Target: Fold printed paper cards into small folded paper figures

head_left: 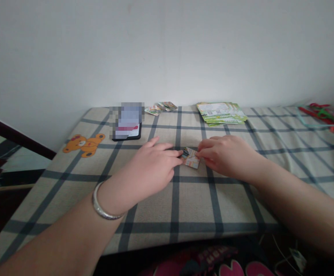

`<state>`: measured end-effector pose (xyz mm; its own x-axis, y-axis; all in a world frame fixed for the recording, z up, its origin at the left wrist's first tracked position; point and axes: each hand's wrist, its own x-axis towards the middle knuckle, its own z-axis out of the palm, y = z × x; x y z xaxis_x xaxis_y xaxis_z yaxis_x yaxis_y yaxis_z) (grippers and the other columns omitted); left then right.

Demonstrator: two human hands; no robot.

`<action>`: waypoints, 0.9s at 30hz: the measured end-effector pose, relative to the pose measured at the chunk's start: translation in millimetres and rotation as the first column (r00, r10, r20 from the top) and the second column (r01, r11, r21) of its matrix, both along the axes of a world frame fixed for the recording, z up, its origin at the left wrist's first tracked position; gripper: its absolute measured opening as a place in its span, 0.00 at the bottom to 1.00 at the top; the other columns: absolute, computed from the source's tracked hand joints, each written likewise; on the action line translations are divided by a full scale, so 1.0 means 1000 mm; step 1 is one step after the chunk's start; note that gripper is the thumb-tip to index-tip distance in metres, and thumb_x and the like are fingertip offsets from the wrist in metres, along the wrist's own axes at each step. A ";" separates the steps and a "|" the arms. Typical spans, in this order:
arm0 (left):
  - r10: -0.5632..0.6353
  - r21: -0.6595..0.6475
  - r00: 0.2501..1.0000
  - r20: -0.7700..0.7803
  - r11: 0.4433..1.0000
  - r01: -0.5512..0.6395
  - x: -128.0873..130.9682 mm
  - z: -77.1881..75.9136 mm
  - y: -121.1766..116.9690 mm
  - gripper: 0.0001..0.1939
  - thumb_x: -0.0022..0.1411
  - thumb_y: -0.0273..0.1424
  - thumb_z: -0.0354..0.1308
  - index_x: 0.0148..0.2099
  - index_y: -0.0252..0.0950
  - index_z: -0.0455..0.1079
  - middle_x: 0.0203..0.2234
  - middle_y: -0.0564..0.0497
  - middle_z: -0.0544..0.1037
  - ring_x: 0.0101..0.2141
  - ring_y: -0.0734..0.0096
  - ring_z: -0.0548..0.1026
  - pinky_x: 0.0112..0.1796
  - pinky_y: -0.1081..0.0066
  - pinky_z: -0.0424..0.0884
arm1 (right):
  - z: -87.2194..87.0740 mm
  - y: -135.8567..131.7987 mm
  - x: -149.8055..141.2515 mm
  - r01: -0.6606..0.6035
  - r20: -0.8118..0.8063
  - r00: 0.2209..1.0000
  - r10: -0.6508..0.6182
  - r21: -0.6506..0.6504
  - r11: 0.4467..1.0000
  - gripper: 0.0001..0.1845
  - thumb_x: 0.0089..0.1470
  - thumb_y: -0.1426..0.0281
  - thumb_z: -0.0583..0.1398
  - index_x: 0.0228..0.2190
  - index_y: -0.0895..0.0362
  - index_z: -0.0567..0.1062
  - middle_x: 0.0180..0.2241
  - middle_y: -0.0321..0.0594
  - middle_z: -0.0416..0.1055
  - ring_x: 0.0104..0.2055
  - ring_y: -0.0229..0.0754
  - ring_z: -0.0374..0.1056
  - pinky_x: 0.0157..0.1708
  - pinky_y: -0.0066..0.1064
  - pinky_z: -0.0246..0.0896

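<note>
A small folded piece of printed paper (191, 158) lies on the checked tablecloth between my hands. My left hand (152, 165), with a silver bangle (99, 205) on its wrist, rests palm down with fingers stretched out. Its fingertips touch the paper's left edge. From the other side, my right hand (227, 155) pinches the paper's right edge between thumb and fingers. Several small folded paper pieces (161, 107) of similar print sit by the wall. A stack of green and white printed sheets (221, 114) lies at the back right.
A phone (128, 122) with a blurred screen lies at the back left, beside an orange teddy bear figure (83, 145). Red, green and teal ribbons (328, 119) lie at the far right. The table (195, 203) meets a white wall (161, 50). A cable (282, 253) hangs below its front edge.
</note>
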<state>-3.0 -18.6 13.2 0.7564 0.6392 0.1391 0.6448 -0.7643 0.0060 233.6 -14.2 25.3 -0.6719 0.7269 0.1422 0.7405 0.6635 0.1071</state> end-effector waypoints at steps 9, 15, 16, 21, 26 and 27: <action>0.006 0.005 1.000 -0.022 1.000 -0.006 -0.001 0.003 -0.002 0.20 0.62 0.25 0.49 0.52 0.45 0.73 0.53 0.55 0.75 0.55 0.58 0.68 0.58 0.46 0.52 | 0.008 0.005 0.007 0.035 0.030 0.999 -0.033 -0.070 0.997 0.16 0.53 0.75 0.57 0.38 0.45 0.80 0.38 0.31 0.76 0.38 0.38 0.71 0.28 0.28 0.54; -0.002 -0.003 1.000 0.000 1.000 0.002 0.002 0.003 0.000 0.19 0.61 0.24 0.50 0.50 0.43 0.74 0.52 0.54 0.76 0.53 0.61 0.70 0.58 0.48 0.54 | 0.003 0.014 0.017 0.019 -0.001 1.000 -0.019 -0.109 0.994 0.12 0.54 0.71 0.59 0.36 0.46 0.81 0.38 0.32 0.76 0.36 0.37 0.70 0.28 0.29 0.55; -0.004 -0.004 1.000 -0.001 1.000 0.004 0.003 0.003 0.000 0.18 0.61 0.24 0.50 0.49 0.42 0.74 0.51 0.54 0.76 0.52 0.61 0.70 0.58 0.48 0.54 | 0.002 0.014 0.018 0.023 0.003 1.000 -0.023 -0.092 0.996 0.11 0.54 0.69 0.59 0.36 0.46 0.81 0.37 0.31 0.76 0.35 0.37 0.70 0.27 0.29 0.54; 0.011 0.020 0.999 0.048 1.000 -0.012 0.006 0.001 -0.001 0.16 0.60 0.24 0.51 0.45 0.39 0.76 0.49 0.50 0.76 0.51 0.61 0.71 0.58 0.52 0.58 | 0.000 0.007 0.011 0.015 0.049 0.999 -0.014 -0.011 1.000 0.11 0.58 0.65 0.57 0.31 0.51 0.80 0.33 0.35 0.75 0.31 0.38 0.69 0.24 0.31 0.47; -0.009 0.065 0.992 0.127 0.998 0.001 0.010 -0.007 0.003 0.09 0.61 0.25 0.52 0.38 0.34 0.75 0.44 0.47 0.77 0.46 0.60 0.72 0.52 0.57 0.66 | 0.000 0.000 -0.004 -0.005 0.105 0.995 0.000 0.042 0.999 0.14 0.58 0.67 0.56 0.25 0.56 0.77 0.27 0.38 0.72 0.27 0.38 0.65 0.24 0.33 0.42; -0.009 0.059 0.990 0.140 0.998 0.001 0.010 -0.008 0.005 0.09 0.61 0.25 0.52 0.37 0.34 0.74 0.43 0.47 0.77 0.45 0.61 0.73 0.50 0.57 0.67 | -0.001 0.000 -0.005 -0.006 0.097 0.995 0.001 0.045 0.999 0.15 0.59 0.67 0.56 0.24 0.57 0.76 0.27 0.39 0.72 0.27 0.38 0.65 0.24 0.33 0.42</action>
